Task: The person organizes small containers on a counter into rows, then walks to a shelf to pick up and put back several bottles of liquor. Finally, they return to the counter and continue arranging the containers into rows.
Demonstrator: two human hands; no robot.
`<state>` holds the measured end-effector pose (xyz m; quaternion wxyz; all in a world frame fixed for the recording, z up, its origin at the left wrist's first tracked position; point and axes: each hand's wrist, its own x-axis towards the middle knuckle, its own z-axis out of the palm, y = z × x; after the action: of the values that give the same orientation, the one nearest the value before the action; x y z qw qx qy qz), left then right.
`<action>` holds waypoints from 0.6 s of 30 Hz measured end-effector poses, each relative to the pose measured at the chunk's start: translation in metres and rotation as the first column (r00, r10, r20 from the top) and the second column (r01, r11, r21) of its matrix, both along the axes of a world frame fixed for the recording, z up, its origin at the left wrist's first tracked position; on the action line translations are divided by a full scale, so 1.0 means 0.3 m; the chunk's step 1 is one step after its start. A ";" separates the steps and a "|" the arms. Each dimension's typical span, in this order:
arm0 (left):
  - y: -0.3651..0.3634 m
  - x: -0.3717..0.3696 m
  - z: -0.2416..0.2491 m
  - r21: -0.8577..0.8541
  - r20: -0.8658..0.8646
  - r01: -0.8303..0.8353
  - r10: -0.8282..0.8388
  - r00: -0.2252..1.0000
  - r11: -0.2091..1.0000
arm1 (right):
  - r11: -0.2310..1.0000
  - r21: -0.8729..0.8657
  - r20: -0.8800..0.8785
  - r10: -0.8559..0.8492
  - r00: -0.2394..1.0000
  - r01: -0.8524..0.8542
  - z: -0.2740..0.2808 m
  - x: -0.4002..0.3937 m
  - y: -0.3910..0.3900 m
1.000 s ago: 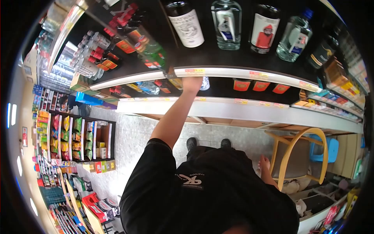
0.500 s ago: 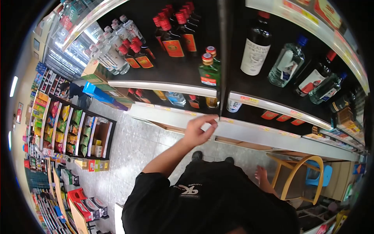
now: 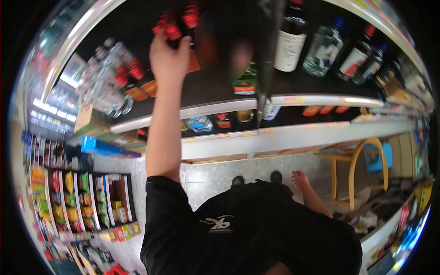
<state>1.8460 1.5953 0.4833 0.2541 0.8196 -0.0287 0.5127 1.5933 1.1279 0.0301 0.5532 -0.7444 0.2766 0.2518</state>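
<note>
My left hand (image 3: pixel 168 57) reaches up to the shelf, its fingers and thumb closed around the neck of a red-capped liquor bottle (image 3: pixel 172 31). The hand hides most of that bottle's body. More dark bottles with red caps (image 3: pixel 190 17) stand beside and behind it. To their left are shorter red-capped bottles with orange labels (image 3: pixel 136 93) and several clear bottles (image 3: pixel 103 89). A green bottle (image 3: pixel 245 85) stands near the shelf divider. Low by my side hangs my right hand (image 3: pixel 300 179), holding nothing, fingers loosely apart.
Across the divider (image 3: pixel 268 50) stand a white-labelled wine bottle (image 3: pixel 289 50) and a clear blue-capped bottle (image 3: pixel 322 51). A wooden chair (image 3: pixel 355 169) is at the right, by a blue stool (image 3: pixel 385 157). Snack shelves (image 3: pixel 82 201) and another person (image 3: pixel 75 156) are at the left.
My left hand has moved up and left from the shelf's front edge and closed on a red-capped bottle. The view has shifted. My right hand remains low at the side.
</note>
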 end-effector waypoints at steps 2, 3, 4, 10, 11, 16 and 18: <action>0.003 0.020 -0.003 -0.017 0.002 0.029 -0.029 1.000 0.999 | 0.995 -0.093 -0.087 -0.048 0.995 0.040 0.000 -0.110 -0.011; 0.008 0.019 0.012 0.023 -0.047 0.068 -0.067 0.997 0.997 | 0.991 -0.097 -0.090 -0.103 0.991 0.094 -0.021 -0.166 -0.030; 0.006 0.017 0.013 0.092 -0.057 -0.046 0.052 0.997 0.995 | 0.979 -0.200 -0.138 -0.004 0.990 -0.024 -0.059 -0.230 -0.059; 0.003 -0.018 0.002 -0.058 -0.065 0.057 -0.061 0.996 0.997 | 0.942 -0.314 -0.137 0.081 0.987 -0.121 -0.310 -0.606 -0.242; -0.007 -0.026 -0.003 -0.040 -0.009 0.078 -0.079 0.997 0.996 | 0.957 -0.282 -0.236 -0.006 0.972 -0.063 -0.307 -0.628 -0.255; 0.019 -0.018 -0.089 -0.194 0.163 0.312 -0.283 0.945 0.930 | 0.846 -0.483 -0.042 0.237 0.971 -0.227 -0.333 -0.557 -0.326; -0.002 -0.074 -0.082 -0.173 0.243 0.217 -0.172 0.955 0.961 | 0.814 -0.535 -0.083 0.214 0.973 -0.225 -0.251 -0.385 -0.310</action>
<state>1.8239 1.5949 0.4587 0.3789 0.7200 -0.0872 0.5749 1.4779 1.0349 -0.0453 0.2853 -0.8945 0.2538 0.2324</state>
